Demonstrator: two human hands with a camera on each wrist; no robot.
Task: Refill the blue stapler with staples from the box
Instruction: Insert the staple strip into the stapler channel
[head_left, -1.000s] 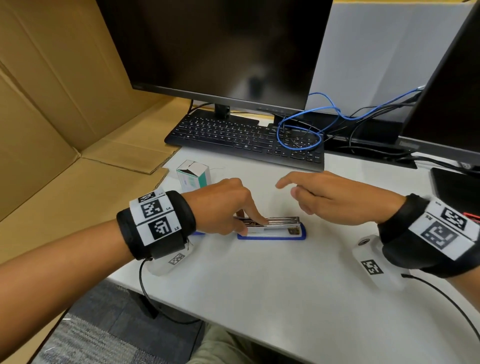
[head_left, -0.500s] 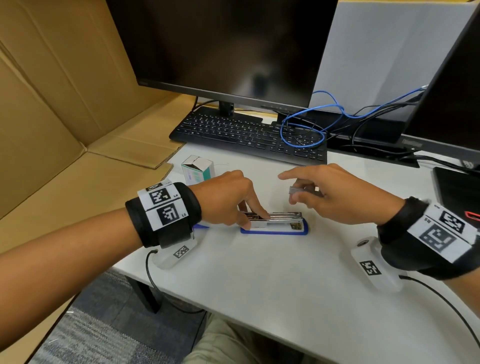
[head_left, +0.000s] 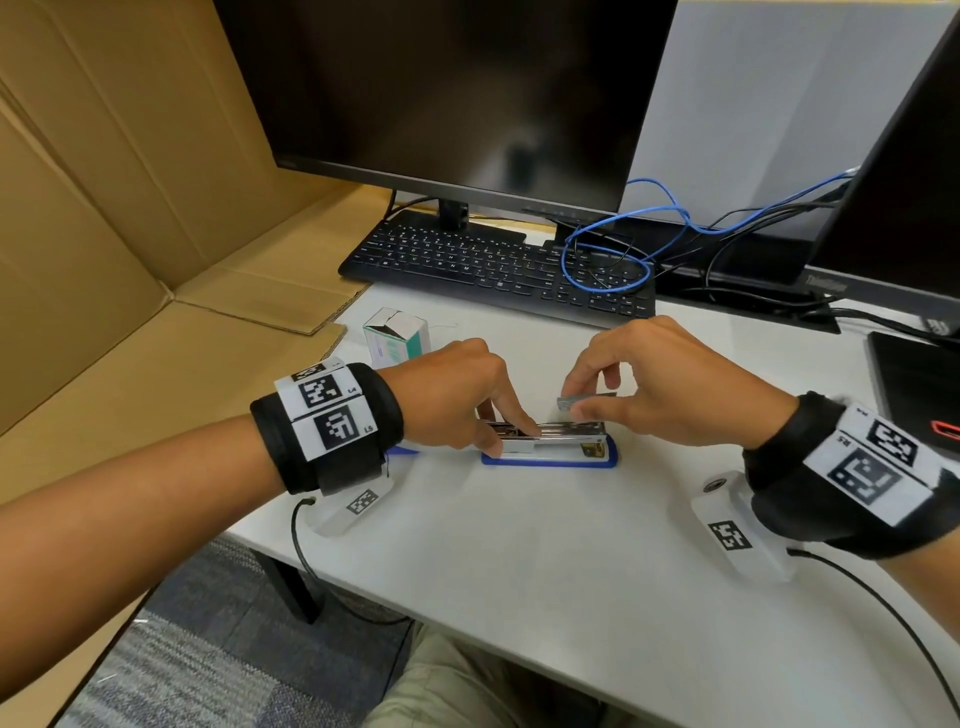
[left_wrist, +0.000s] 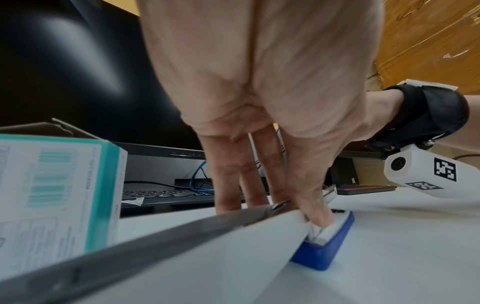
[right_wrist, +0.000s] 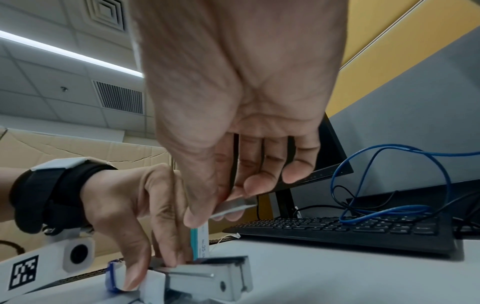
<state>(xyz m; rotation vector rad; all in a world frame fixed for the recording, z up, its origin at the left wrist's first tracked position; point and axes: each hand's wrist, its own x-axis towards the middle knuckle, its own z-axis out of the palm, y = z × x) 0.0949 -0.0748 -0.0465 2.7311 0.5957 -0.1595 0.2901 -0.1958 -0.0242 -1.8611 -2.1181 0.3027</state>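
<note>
The blue stapler (head_left: 550, 457) lies opened flat on the white desk, its metal magazine (head_left: 563, 430) facing up. My left hand (head_left: 511, 436) grips the magazine's left end, thumb on the near side and fingers on top and behind. My right hand (head_left: 571, 404) pinches a short grey strip of staples (head_left: 586, 401) between thumb and fingers, just above the magazine's right half. In the right wrist view the strip of staples (right_wrist: 233, 206) hangs clear of the magazine (right_wrist: 207, 277). The white and teal staple box (head_left: 397, 340) stands behind my left hand with its flap open.
A black keyboard (head_left: 493, 265) and monitor (head_left: 447, 88) stand behind the desk's work area, with a looped blue cable (head_left: 608, 260) on the keyboard's right end. Brown cardboard (head_left: 104, 234) lines the left side. A dark device (head_left: 914, 384) lies at the right edge.
My right hand, first showing nothing in its fingers, now pinches a staple strip and has lowered it toward the magazine. My left hand has kept its grip on the stapler.
</note>
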